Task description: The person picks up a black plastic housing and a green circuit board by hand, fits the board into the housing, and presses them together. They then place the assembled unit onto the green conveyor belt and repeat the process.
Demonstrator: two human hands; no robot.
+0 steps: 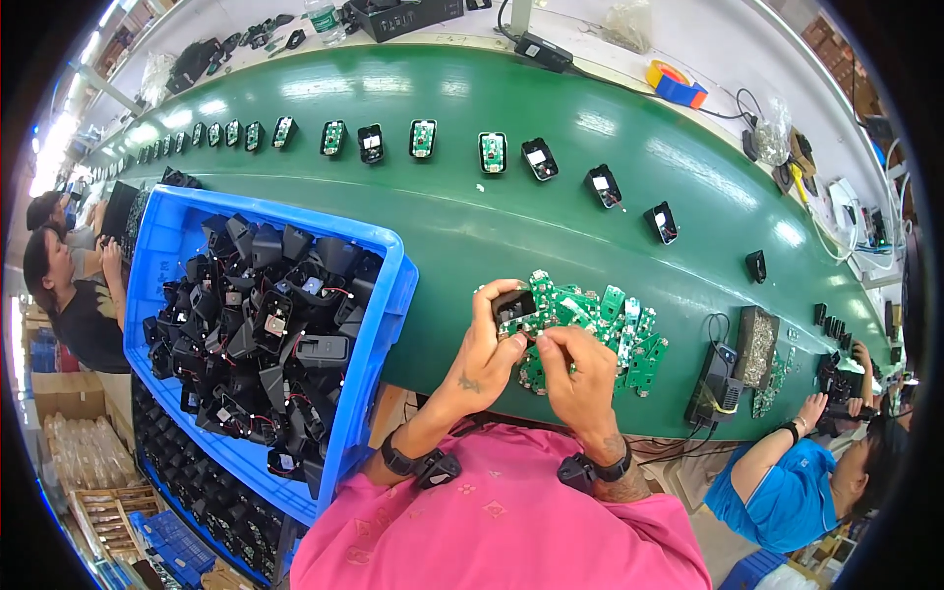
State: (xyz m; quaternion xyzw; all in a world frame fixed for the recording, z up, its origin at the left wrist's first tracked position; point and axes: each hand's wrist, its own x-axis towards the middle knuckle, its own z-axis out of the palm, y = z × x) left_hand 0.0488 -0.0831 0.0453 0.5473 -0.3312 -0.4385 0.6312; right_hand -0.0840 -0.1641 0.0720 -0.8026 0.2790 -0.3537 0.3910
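Note:
My left hand (484, 346) is closed around a small black plastic housing (511, 306), holding it tilted over the near side of the green bench. Right beside it, the fingers of my right hand (582, 374) are pinched together close to my left thumb. What lies between those fingertips is too small to make out. Under and around both hands spreads a loose pile of green circuit boards (644, 359), which partly hides behind my fingers.
A large blue bin (398, 285) full of black housings with thin wires stands at left. Across the green bench (393, 226) runs a spaced row of housings, some with circuit boards (493, 152). A black powered device (716, 388) and small-parts tray (756, 346) sit right. Co-workers flank me.

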